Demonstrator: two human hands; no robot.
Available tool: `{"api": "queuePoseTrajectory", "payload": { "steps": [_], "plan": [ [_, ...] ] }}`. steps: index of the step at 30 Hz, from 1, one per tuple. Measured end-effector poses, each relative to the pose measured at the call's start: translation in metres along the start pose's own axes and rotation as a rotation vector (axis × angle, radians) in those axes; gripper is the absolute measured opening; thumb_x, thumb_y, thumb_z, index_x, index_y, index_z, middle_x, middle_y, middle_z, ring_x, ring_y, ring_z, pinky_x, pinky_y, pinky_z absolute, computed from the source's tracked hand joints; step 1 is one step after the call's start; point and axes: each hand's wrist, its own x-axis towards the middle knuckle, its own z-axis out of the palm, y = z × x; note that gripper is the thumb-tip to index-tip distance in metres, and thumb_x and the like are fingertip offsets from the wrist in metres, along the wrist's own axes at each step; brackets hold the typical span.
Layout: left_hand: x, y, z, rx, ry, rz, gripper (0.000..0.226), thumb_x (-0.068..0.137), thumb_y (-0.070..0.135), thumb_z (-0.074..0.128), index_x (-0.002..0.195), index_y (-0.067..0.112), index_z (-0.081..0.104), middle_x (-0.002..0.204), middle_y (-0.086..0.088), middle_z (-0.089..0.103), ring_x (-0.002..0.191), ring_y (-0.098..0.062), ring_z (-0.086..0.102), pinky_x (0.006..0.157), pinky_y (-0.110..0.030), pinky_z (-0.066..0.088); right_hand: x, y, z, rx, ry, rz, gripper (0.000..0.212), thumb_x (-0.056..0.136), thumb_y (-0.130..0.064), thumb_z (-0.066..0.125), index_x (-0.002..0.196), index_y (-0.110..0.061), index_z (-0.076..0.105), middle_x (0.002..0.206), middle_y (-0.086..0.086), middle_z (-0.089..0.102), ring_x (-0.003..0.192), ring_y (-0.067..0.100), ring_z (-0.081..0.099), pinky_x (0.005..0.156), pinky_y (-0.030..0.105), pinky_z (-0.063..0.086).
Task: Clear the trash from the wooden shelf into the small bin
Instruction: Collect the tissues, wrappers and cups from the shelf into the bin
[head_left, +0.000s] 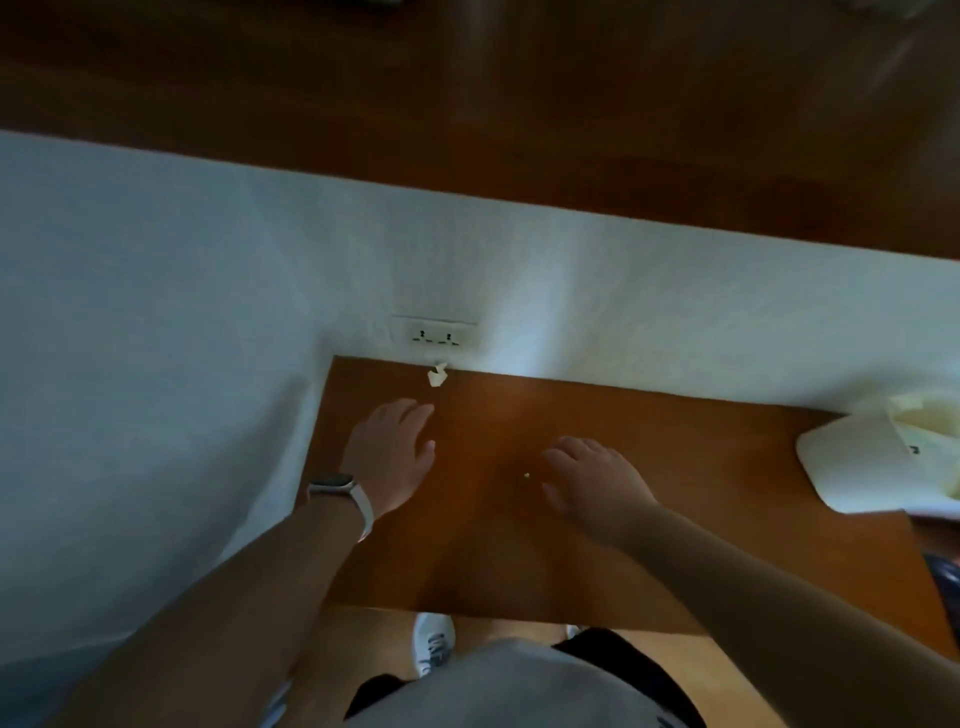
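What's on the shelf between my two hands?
Only a tiny yellow crumb, beside the right hand; toward the left hand the wooden shelf is bare, in the head view.

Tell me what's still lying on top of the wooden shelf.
On the wooden shelf: a crumpled paper scrap by the wall, a tiny yellow crumb, and a white bin at the right edge. Under both hands is hidden.

Single head-worn wide-angle view, looking steeply down and forward over the wooden shelf (675, 519) toward the wall (156, 364); close range, both forearms in frame.
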Motion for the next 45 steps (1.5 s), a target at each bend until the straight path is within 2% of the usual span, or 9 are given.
{"api": "queuePoseTrajectory", "payload": {
  "steps": [9,16,21,25,29,33,40,45],
  "plan": [
    [0.044,-0.007,0.034,-0.096,-0.028,0.021,0.051,0.094,0.03,0.056,0.141,0.02,0.04,0.14,-0.001,0.047,0.123,-0.02,0.049,0.095,-0.035,0.049,0.03,0.003,0.036,0.168,-0.09,0.141,0.037,0.096,-0.033,0.052,0.132,-0.022,0.051,0.128,-0.001,0.05,0.119,0.02,0.049,0.098,0.036,0.046],
    [0.068,-0.011,0.044,-0.026,-0.133,-0.011,0.063,0.093,0.03,0.056,0.149,0.022,0.028,0.155,-0.003,0.03,0.136,-0.027,0.036,0.104,-0.044,0.041,0.043,0.006,0.062,0.264,-0.042,0.134,0.032,0.098,-0.031,0.051,0.128,-0.021,0.056,0.121,0.0,0.051,0.116,0.019,0.047,0.099,0.032,0.042],
    [0.076,-0.012,0.044,0.07,-0.165,-0.018,0.062,0.094,0.026,0.054,0.149,0.022,0.026,0.155,-0.005,0.029,0.133,-0.031,0.038,0.101,-0.047,0.04,0.048,0.008,0.075,0.298,0.017,0.125,0.027,0.098,-0.028,0.051,0.121,-0.018,0.061,0.119,0.001,0.053,0.114,0.021,0.048,0.098,0.031,0.039],
    [0.082,-0.014,0.046,0.032,-0.057,0.021,0.057,0.091,0.022,0.056,0.144,0.022,0.034,0.147,-0.004,0.039,0.126,-0.03,0.045,0.094,-0.047,0.044,0.048,0.011,0.079,0.325,0.043,0.123,0.024,0.098,-0.024,0.051,0.116,-0.015,0.064,0.115,0.002,0.054,0.11,0.021,0.049,0.096,0.03,0.039],
    [0.089,-0.011,0.051,0.084,-0.072,0.023,0.052,0.093,0.023,0.054,0.142,0.02,0.038,0.143,-0.005,0.042,0.123,-0.032,0.045,0.091,-0.047,0.044,0.053,0.015,0.082,0.325,0.071,0.102,0.019,0.098,-0.019,0.051,0.102,-0.013,0.068,0.107,0.002,0.056,0.102,0.021,0.053,0.09,0.029,0.042],
    [0.092,-0.008,0.055,0.038,-0.012,0.032,0.036,0.092,0.019,0.055,0.127,0.019,0.053,0.127,-0.008,0.054,0.112,-0.032,0.05,0.084,-0.043,0.041,0.055,0.017,0.085,0.324,0.08,0.077,0.018,0.097,-0.017,0.05,0.097,-0.012,0.068,0.104,0.003,0.057,0.098,0.021,0.054,0.088,0.035,0.047],
    [0.076,-0.005,0.062,0.032,0.028,0.048,0.022,0.092,0.026,0.058,0.112,0.018,0.06,0.109,-0.007,0.061,0.098,-0.029,0.055,0.073,-0.037,0.037,0.053,0.02,0.089,0.409,0.113,0.09,0.016,0.096,-0.017,0.052,0.102,-0.013,0.067,0.104,0.001,0.057,0.095,0.018,0.053,0.084,0.03,0.045],
    [0.057,0.003,0.062,-0.052,0.049,0.057,0.021,0.09,0.026,0.063,0.109,0.018,0.062,0.1,-0.004,0.062,0.091,-0.026,0.056,0.075,-0.039,0.046,0.053,0.022,0.086,0.417,0.09,0.067,0.02,0.095,-0.016,0.054,0.109,-0.011,0.067,0.108,0.005,0.058,0.097,0.022,0.056,0.088,0.036,0.048]
  ]
}}
